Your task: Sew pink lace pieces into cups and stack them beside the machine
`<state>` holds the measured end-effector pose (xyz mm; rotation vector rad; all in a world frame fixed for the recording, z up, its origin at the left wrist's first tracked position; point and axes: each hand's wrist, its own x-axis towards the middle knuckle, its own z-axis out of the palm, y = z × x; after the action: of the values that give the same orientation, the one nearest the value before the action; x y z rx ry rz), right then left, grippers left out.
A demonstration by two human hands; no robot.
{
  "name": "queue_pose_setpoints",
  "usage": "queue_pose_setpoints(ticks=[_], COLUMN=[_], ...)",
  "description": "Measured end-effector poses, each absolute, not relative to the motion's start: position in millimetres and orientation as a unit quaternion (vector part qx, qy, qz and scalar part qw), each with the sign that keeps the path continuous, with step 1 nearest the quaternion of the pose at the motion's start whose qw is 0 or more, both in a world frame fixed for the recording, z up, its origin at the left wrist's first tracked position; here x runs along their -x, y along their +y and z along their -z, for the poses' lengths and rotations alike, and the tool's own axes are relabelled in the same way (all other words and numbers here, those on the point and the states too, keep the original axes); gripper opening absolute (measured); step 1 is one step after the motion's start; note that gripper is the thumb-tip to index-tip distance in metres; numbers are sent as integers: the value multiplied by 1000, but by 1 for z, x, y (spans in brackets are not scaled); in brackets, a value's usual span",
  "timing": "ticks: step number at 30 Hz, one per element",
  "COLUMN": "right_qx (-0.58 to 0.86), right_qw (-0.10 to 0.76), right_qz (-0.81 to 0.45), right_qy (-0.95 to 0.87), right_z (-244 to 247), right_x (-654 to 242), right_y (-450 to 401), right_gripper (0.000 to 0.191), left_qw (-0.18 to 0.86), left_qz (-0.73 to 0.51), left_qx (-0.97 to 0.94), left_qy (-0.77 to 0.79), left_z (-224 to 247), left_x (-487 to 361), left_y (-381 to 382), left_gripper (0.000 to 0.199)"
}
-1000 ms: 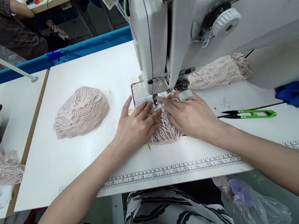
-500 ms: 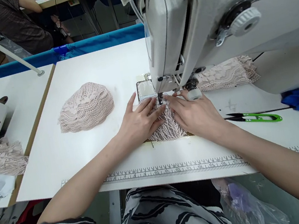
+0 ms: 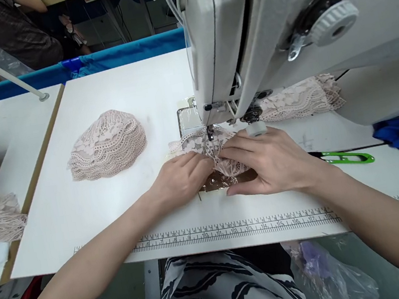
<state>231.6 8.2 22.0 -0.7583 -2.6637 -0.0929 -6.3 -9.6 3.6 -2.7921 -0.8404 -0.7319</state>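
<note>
White ruler-marked tabletop (image 3: 160, 92), grey-white sewing machine (image 3: 205, 42) cut off up top. Pale-pink openwork lace piece (image 3: 198, 143) under metal presser foot (image 3: 210, 133), partly covered. Left hand (image 3: 184, 176) curled at lace, can't tell if pinching; right hand (image 3: 272, 158) spread, touching lace, thumb wide. Green-handled snips (image 3: 369, 158), blades mostly hidden.

Both hands (image 3: 184, 176) touch pink lace (image 3: 194, 143) under the sewing machine (image 3: 207, 42), right of a lace stack (image 3: 108, 145).
</note>
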Motion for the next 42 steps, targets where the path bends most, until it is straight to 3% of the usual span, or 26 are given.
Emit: queue_pose_setpoints(ticks=[4,8,13,18,25,42], right_qx=[281,258,247,240,260,255], right_qw=[159,156,174,189,156,164], right_qz=[71,89,85,86,73,112], right_qy=[-944,-949,-949,-948,-950,-946], right_z=[-20,-21,-21,-19,-19,-14], right_x=[-229,-227,-228,-228,-227,-225], right_y=[6,3,2,2,4,5], right_gripper=[25,32,32,34,33,30], left_qw=[27,89,127,95,142,64], left_qz=[258,191,163,171,152,194], left_qx=[915,929,936,937,933,938], left_qy=[-309,-303,-286,-289,-293,-282], left_z=[-3,-5,-4,-1,-1,1], left_x=[4,2,3,6,5,8], left_y=[-10,-15,-17,-15,-11,-7], left_gripper=[21,49,35,35,32,36])
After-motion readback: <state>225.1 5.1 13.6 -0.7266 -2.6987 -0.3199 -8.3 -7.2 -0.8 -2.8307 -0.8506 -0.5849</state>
